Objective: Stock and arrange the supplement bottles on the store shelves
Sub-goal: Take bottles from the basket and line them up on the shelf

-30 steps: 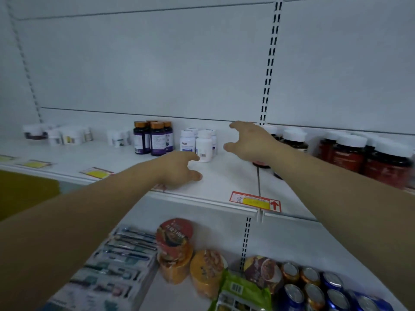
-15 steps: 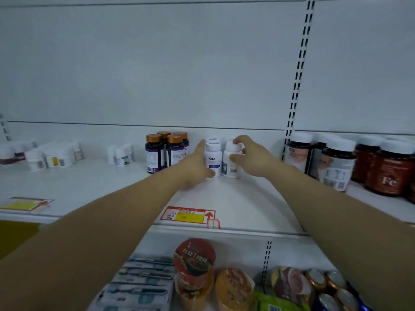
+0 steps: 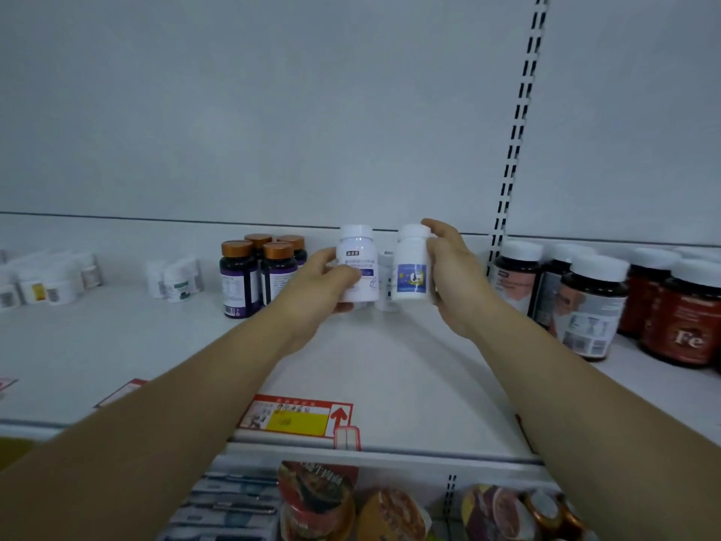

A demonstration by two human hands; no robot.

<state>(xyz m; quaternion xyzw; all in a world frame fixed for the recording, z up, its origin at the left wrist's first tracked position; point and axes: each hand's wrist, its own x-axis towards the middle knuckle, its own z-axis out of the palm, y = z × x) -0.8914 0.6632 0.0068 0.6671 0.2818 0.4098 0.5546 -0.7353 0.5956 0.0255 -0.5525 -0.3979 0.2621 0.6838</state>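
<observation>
Over the rear of the white shelf (image 3: 390, 369), the left hand (image 3: 320, 285) curls round the left white bottle (image 3: 361, 263) and the right hand (image 3: 454, 273) wraps the right white bottle (image 3: 409, 267), both upright, labels outward, probably for facing up the row. Smooth plastic cylinders, round white caps; whether they touch the shelf is unclear.

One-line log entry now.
left hand grips text-labelled white plastic bottle | right hand grips blue-labelled white plastic bottle | at white shelf
</observation>
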